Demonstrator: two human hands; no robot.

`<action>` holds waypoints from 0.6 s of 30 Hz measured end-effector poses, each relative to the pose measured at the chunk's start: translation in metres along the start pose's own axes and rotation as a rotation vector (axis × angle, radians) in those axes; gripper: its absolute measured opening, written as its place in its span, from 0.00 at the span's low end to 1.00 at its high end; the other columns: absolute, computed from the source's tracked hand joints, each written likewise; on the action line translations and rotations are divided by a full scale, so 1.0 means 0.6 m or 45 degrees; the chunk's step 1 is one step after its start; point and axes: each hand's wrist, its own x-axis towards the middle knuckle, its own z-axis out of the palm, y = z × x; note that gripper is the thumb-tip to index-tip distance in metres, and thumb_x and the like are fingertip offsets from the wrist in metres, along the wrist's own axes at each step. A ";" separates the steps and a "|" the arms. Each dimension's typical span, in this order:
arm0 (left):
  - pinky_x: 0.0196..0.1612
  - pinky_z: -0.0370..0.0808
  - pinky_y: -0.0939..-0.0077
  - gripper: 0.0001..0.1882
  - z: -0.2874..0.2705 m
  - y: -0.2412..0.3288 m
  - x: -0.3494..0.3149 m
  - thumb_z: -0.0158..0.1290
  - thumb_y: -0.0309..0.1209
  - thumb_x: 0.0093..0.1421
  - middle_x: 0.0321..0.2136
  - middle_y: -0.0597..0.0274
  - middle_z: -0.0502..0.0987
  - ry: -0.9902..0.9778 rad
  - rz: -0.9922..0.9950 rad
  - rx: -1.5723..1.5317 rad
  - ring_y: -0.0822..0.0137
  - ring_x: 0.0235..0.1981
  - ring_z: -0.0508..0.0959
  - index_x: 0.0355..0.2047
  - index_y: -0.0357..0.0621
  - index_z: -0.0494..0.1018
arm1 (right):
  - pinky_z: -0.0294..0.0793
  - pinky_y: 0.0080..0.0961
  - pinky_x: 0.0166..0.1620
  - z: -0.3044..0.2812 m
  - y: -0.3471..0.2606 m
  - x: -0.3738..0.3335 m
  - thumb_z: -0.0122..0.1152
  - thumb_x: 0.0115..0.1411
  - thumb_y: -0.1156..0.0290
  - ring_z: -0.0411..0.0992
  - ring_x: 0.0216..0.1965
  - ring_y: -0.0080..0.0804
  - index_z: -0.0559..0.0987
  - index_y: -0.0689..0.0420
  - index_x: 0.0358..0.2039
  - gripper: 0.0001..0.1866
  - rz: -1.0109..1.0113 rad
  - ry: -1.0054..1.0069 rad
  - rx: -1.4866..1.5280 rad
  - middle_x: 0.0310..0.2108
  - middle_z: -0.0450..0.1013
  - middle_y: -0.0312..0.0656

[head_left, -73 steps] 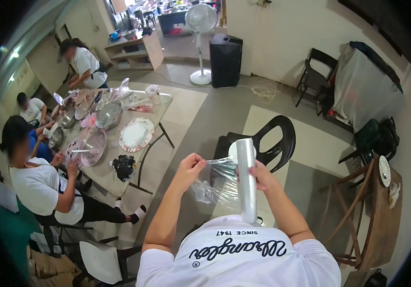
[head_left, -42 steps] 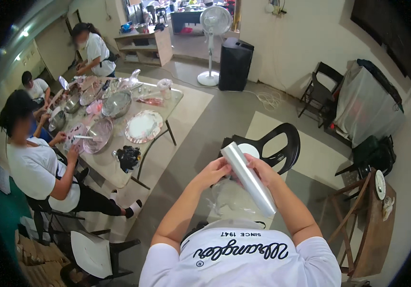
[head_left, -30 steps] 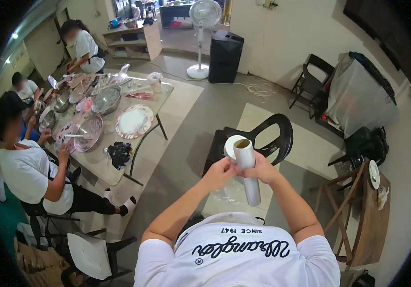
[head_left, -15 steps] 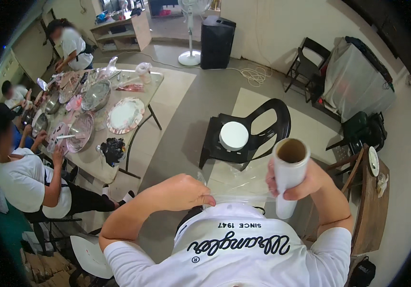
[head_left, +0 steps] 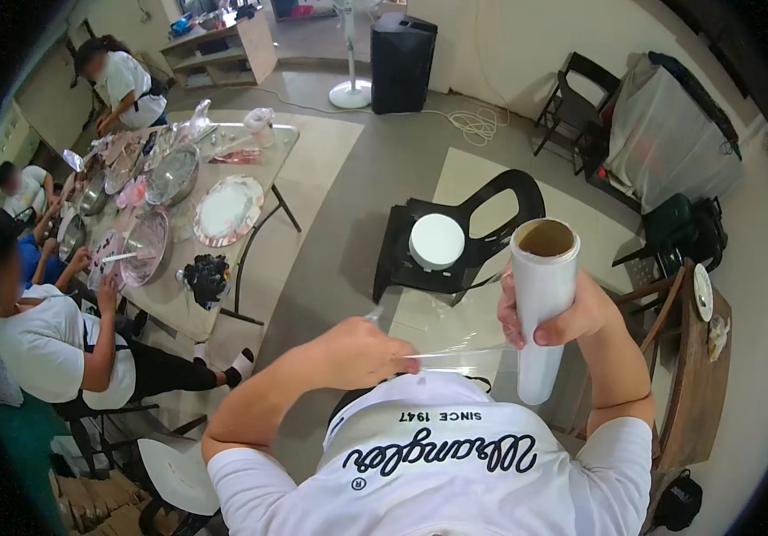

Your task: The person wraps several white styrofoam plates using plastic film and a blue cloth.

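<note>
"Where do we have the roll [head_left: 545, 308]?"

"In our right hand [head_left: 549, 313], nearly upright, on our side of the chair [head_left: 482, 237] and to its right. The fingers are wrapped round it, thumb across the front."

"And our left hand [head_left: 361, 353]?"

"Nearer us than the chair, to its left. Its fingers are curled together and look clamped on the film [head_left: 469, 357], though we can't make out every tip. The film runs from there to the roll as a narrow, gathered strip."

"So which step are we on?"

"Drawing film off the roll, we'd judge. The white round thing [head_left: 437, 241] sits on the chair's seat, apart from both our hands."

"What does the next move call for?"

"A firm pinch on the left, we think, and a looser hold on the right so the roll can turn. If we pull unevenly, the film could bunch or split."
</note>
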 end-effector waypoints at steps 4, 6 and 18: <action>0.27 0.72 0.70 0.02 -0.043 -0.016 -0.037 0.51 0.26 0.48 0.19 0.61 0.75 -0.013 -0.029 0.107 0.60 0.23 0.77 0.23 0.47 0.74 | 0.72 0.31 0.29 -0.029 0.007 -0.022 0.62 0.30 0.80 0.71 0.25 0.32 0.68 0.60 0.36 0.27 -0.039 0.090 0.000 0.25 0.70 0.43; 0.22 0.70 0.68 0.03 -0.045 -0.046 -0.073 0.51 0.28 0.51 0.13 0.61 0.70 0.291 -0.013 -0.121 0.62 0.16 0.73 0.26 0.48 0.74 | 0.72 0.32 0.27 -0.064 0.007 -0.047 0.62 0.29 0.77 0.71 0.24 0.33 0.67 0.61 0.38 0.29 -0.226 0.135 0.149 0.25 0.70 0.45; 0.37 0.72 0.78 0.20 0.110 -0.177 -0.059 0.47 0.23 0.56 0.37 0.57 0.71 0.874 -0.470 -0.640 0.69 0.34 0.75 0.51 0.35 0.63 | 0.72 0.29 0.29 -0.164 0.088 -0.002 0.67 0.32 0.68 0.70 0.26 0.32 0.67 0.61 0.40 0.31 -0.390 0.597 -0.014 0.26 0.69 0.41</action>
